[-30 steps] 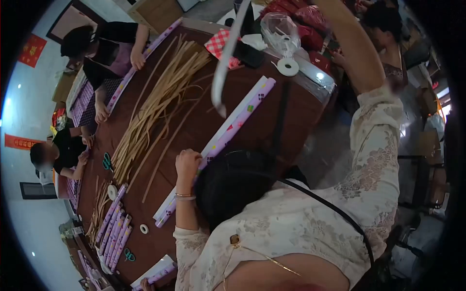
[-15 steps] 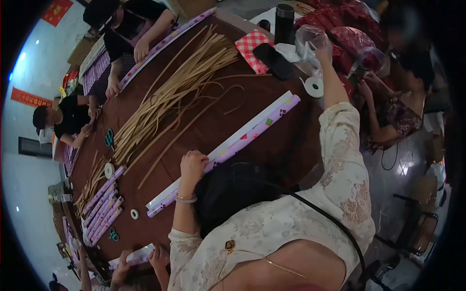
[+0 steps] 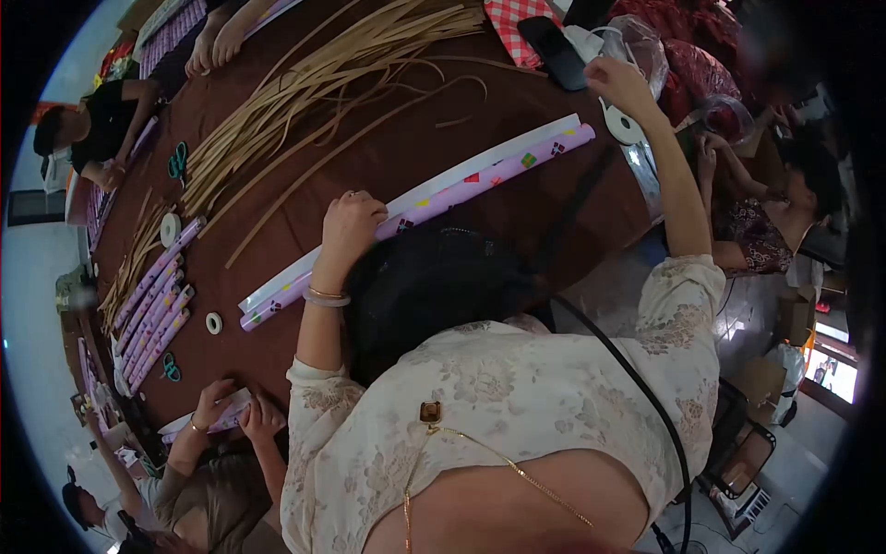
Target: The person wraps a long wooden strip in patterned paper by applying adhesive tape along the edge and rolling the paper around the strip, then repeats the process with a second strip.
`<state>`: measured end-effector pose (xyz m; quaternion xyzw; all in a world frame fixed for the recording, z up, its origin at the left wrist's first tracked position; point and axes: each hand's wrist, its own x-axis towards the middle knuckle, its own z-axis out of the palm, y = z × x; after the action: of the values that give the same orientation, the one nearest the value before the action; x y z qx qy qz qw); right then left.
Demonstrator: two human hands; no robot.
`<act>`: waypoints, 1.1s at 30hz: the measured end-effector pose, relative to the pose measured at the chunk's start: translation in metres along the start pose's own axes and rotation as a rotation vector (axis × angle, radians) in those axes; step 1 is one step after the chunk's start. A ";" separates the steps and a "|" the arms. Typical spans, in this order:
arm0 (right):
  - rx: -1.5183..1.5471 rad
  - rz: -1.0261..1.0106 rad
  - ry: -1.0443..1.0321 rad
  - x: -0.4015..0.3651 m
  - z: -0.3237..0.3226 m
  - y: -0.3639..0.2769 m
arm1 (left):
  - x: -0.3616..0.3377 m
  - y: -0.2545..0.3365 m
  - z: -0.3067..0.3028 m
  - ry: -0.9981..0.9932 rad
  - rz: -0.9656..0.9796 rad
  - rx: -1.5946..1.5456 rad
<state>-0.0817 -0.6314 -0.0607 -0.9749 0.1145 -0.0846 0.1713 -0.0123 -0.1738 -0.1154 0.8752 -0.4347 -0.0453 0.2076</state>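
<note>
A partly rolled sheet of purple patterned wrapping paper [image 3: 489, 175] with a white edge lies slantwise on the brown-covered table. My left hand [image 3: 351, 226] is closed over its middle, fingers curled down onto the roll. My right hand [image 3: 623, 88] is raised at the far right of the table, beside the black phone [image 3: 552, 51] and just above a white tape roll [image 3: 622, 124]. Its fingers are pinched together; what they hold, if anything, is too small to make out. A clear plastic bag [image 3: 643, 48] sits just behind that hand.
Long tan strips [image 3: 305, 102] spread across the table's far side. Finished purple rolls [image 3: 152, 309], green-handled scissors [image 3: 177, 162] and a small tape roll [image 3: 214, 323] lie at left. Other people work around the table; one person's hands [image 3: 235, 415] hold paper at the lower left.
My right hand has come out of the plastic bag and back to beside the tape roll. My left hand stays on the paper roll. The camera view has shifted.
</note>
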 end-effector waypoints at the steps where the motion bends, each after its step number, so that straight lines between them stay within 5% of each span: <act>1: -0.013 -0.053 -0.042 0.009 0.015 0.002 | -0.002 -0.002 -0.001 0.041 0.013 -0.005; 5: -0.005 -0.213 0.049 0.046 0.075 -0.026 | -0.014 0.007 -0.018 0.179 -0.059 -0.124; 9: -0.158 -0.136 0.053 0.077 0.103 -0.056 | -0.040 0.017 -0.037 0.317 -0.104 -0.126; 11: -0.163 -0.051 -0.022 0.089 0.103 -0.046 | -0.051 0.020 -0.042 0.348 -0.113 -0.113; 17: -0.344 -0.223 0.131 0.097 0.043 -0.066 | -0.037 0.022 -0.048 0.371 -0.002 -0.096; 19: -0.516 -0.187 0.232 0.099 0.032 -0.080 | -0.022 0.018 -0.047 0.386 0.039 -0.031; 20: -0.576 -0.443 0.526 0.101 0.038 -0.076 | -0.016 0.014 -0.045 0.342 0.043 0.001; 21: -0.576 -0.445 0.526 0.093 0.040 -0.087 | -0.011 0.009 -0.045 0.302 0.046 0.037; 23: -0.529 -0.289 -0.031 0.075 0.043 -0.124 | -0.007 -0.012 -0.039 0.247 -0.031 0.072; 25: -0.250 -0.343 -0.290 0.056 0.064 -0.129 | -0.008 -0.045 -0.036 0.214 -0.138 0.114; 29: 0.008 -0.339 -0.353 0.037 0.107 -0.120 | -0.013 -0.113 -0.043 0.306 -0.305 0.177; 30: 0.068 -0.565 -0.213 0.038 0.122 -0.107 | -0.013 -0.126 -0.043 0.287 -0.297 0.203; 33: 0.239 -0.458 -0.165 0.049 0.120 -0.093 | -0.018 -0.142 -0.037 0.203 -0.302 0.163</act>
<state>0.0078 -0.5203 -0.1332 -0.9518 -0.1343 -0.0543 0.2705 0.0921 -0.0716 -0.1404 0.9444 -0.2774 0.0477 0.1698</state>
